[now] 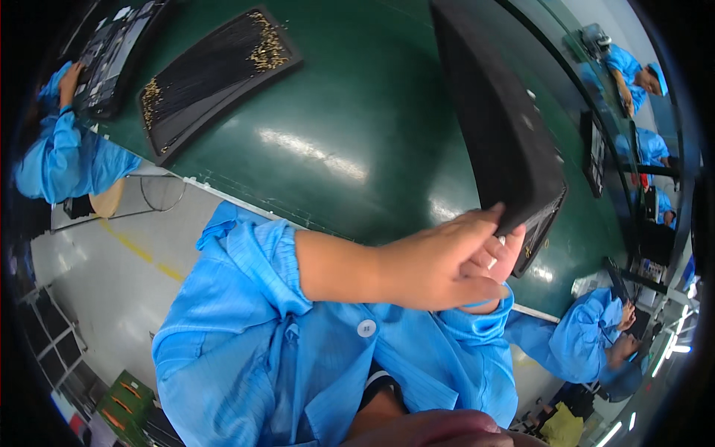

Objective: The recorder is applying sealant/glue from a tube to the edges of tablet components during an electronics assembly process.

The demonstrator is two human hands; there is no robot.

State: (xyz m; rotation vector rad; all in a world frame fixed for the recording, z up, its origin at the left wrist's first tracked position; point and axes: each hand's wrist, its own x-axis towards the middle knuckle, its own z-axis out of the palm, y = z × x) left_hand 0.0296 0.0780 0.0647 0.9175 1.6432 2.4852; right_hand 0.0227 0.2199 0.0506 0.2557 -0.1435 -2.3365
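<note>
**Holding the black tray by its near end over the green tabletop**

Looking down through the head camera, I have both hands clamped on the near end of a black tray (499, 127). My left hand (439, 268) lies on top, thumb pressed against the tray's lower corner, fingers curled around my right hand (500, 257), which is mostly hidden beneath; I cannot tell exactly how its fingers sit, only that they close on the same corner. The tray's long axis runs away from my grip, up toward the far edge of the green tabletop (335, 134), tilted on edge rather than flat. Well apart, near the tabletop's left edge, lies a second black tray of gold-tipped pins (216, 74). Blue-coated co-workers (588, 339) sit along the edges.
</note>
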